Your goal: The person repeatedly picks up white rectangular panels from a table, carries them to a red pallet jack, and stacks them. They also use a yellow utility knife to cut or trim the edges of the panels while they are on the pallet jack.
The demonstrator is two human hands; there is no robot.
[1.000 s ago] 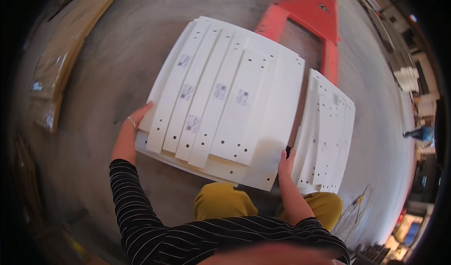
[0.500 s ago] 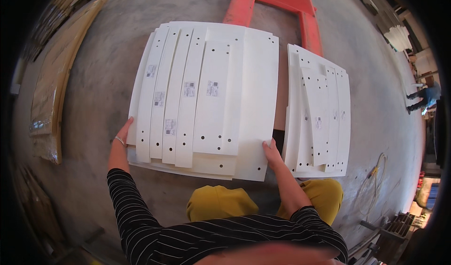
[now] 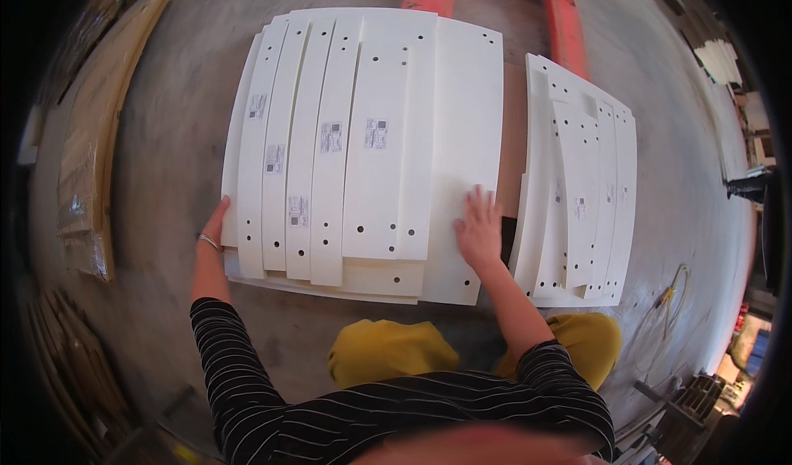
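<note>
The white panel stack (image 3: 464,127) lies toward eleven o'clock, its strips (image 3: 328,180) running lengthwise six-to-twelve. The right hand (image 3: 480,232), at its four, spreads open fingers; the left hand (image 3: 213,224) touches its eight-o'clock edge, grip unclear.

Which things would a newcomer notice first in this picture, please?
The large stack of white boards in the middle probably strikes first, with the left hand at its left edge and the right hand over its right part. A smaller white stack lies to its right, and a red pallet jack shows at the top.
</note>
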